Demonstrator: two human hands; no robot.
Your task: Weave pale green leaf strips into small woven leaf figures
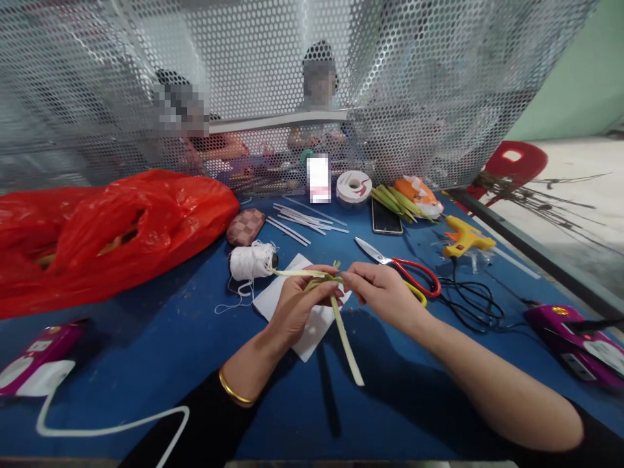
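Note:
Pale green leaf strips (348,344) cross one another between my two hands above the table. My left hand (296,304) is closed, pinching the strips where they cross; one strip sticks out to the left and a longer one hangs down toward me. With its fingers closed, my right hand (377,289) pinches the right end of a strip, close beside the left fingertips. Under the hands lies a folded white paper (312,338). A spool of white string (247,262) sits just left of it. Red-handled scissors (407,268) rest beyond my right hand.
A red plastic bag (170,221) fills the back left of the blue table. White sticks (307,221), a ribbon roll (353,188), a phone (387,218) and leaves (396,200) lie behind. A yellow glue gun (465,239) and its cable are right. People sit behind the perforated curtain.

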